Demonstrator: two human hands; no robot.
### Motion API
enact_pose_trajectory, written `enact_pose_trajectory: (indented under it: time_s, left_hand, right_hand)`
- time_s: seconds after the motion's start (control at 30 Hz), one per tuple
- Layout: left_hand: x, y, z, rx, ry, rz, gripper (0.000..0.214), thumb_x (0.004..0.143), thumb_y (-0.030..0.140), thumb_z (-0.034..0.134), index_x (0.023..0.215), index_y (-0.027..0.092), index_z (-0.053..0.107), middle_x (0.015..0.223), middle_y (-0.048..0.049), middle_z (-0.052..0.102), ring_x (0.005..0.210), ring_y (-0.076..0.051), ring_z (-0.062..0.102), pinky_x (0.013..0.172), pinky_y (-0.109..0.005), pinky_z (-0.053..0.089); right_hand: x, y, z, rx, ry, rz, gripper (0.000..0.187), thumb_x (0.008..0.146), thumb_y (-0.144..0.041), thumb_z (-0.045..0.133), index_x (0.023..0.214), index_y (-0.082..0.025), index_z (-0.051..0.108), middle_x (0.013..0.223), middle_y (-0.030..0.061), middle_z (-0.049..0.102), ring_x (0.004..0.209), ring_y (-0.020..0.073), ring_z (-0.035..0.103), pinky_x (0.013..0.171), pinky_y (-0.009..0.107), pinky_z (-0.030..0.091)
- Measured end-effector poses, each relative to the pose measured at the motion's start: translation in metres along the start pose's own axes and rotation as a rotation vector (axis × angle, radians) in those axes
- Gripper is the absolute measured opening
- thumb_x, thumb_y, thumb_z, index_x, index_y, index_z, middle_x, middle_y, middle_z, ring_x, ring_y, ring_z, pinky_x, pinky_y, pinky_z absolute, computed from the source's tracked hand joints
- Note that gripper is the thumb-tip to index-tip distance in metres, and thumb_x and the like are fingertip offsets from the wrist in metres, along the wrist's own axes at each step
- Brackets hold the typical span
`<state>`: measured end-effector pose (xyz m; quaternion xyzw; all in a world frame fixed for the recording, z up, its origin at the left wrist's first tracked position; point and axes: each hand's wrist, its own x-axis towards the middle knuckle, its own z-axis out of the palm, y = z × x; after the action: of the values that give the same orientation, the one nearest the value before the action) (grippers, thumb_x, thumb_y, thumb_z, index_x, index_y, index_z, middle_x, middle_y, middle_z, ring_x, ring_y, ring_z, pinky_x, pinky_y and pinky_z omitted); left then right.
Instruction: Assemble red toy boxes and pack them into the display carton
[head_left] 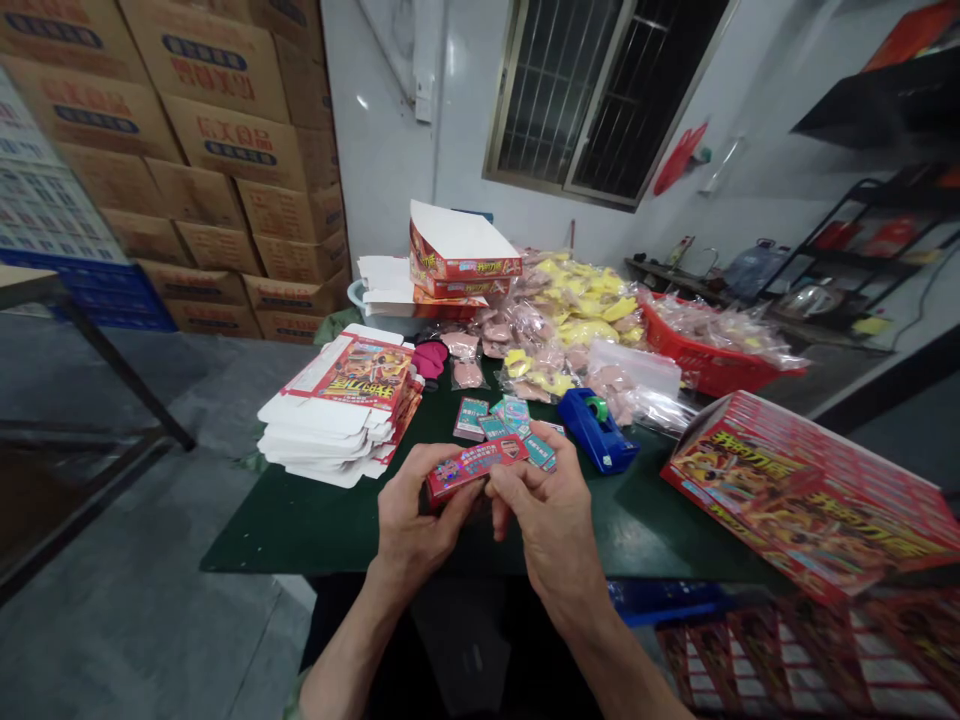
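Observation:
Over the front part of the green table, a small red printed carton (480, 465) is held edge-on between both hands. My left hand (420, 505) is closed round its left end, thumb along the near side. My right hand (544, 500) pinches the right end between thumb and fingers; part of that end is hidden. Just beyond the carton lie several teal printed cards (517, 412), some loose, and a small stack of cards (471, 418). A pile of flat, unfolded red-and-white cartons (360, 380) sits to the left.
A blue tape dispenser (596, 430) stands right of the cards. Red display boxes (810, 490) fill the table's right side. Bagged pink and yellow pieces (585, 300) are heaped at the back, by a red basket (690, 350). Brown shipping boxes (232, 140) are stacked along the wall.

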<state>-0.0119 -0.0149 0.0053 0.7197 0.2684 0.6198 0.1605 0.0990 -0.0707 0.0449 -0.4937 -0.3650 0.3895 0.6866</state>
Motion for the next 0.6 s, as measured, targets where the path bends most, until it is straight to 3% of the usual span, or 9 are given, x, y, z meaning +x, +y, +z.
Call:
enact_pose_trajectory:
  time_s: [0.3, 0.5, 0.6]
  left_hand:
    - [0.011, -0.003, -0.008, 0.035, -0.138, 0.188, 0.040, 0.077, 0.015, 0.065, 0.114, 0.023, 0.053, 0.087, -0.0025, 0.062, 0.072, -0.012, 0.061, 0.061, -0.022, 0.050]
    - [0.018, -0.005, -0.016, 0.135, -0.367, 0.275, 0.045, 0.082, 0.011, 0.056, 0.123, 0.031, 0.053, 0.086, -0.0017, 0.052, 0.069, -0.010, 0.055, 0.057, -0.019, 0.045]
    - [0.022, -0.005, -0.018, 0.162, -0.455, 0.275, 0.046, 0.084, 0.010, 0.052, 0.126, 0.028, 0.051, 0.086, -0.0024, 0.049, 0.069, -0.010, 0.053, 0.056, -0.020, 0.044]
  right_hand:
    - [0.003, -0.006, -0.002, -0.112, -0.025, 0.045, 0.059, 0.071, -0.025, 0.066, 0.119, -0.021, 0.032, 0.053, -0.0104, 0.058, 0.033, 0.0064, 0.044, 0.031, 0.014, 0.034]
    - [0.002, -0.009, -0.001, -0.148, -0.020, 0.024, 0.055, 0.072, -0.023, 0.064, 0.117, -0.021, 0.033, 0.049, -0.0122, 0.054, 0.034, 0.0057, 0.042, 0.033, 0.014, 0.034]
    - [0.003, -0.009, -0.001, -0.164, -0.023, 0.020, 0.056, 0.072, -0.023, 0.063, 0.119, -0.020, 0.031, 0.048, -0.0122, 0.054, 0.035, 0.0063, 0.043, 0.034, 0.014, 0.034]
